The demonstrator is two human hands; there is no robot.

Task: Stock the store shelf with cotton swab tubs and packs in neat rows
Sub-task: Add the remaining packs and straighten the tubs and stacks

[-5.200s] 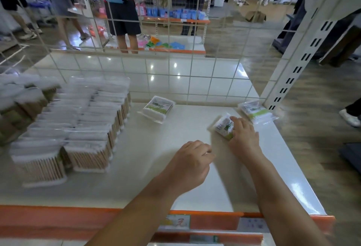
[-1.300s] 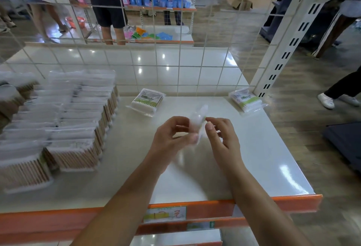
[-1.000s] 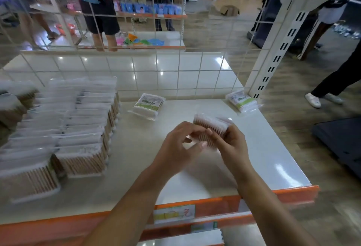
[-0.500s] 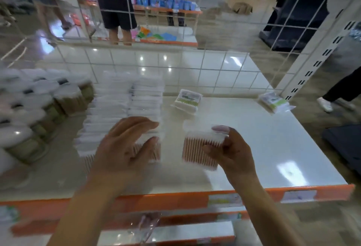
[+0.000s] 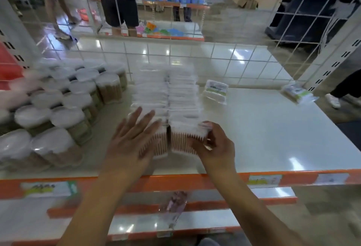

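The likeliest slip here is a domino topple: the swab pack goes in at the front of the right-hand row, standing on its edge, and a push too hard from the front could shove the packs behind it out of line or tip them back toward the wire grid. A skewed placement would also leave its face out of step with the front pack of the left row just beside it (the two seem to touch, though blur makes the seam hard to read). It sits close to the orange shelf edge, so a careless release could let it fall forward off the shelf.

The right hand is closed around the pack's right end, thumb and fingers pinching the clear wrapper. The left hand holds nothing: its fingers are spread wide, palm laid flat against the front pack of the left row, apparently steadying it. Two loose green-labelled packs lie further back on the shelf, and the round tubs stand grouped at the left.
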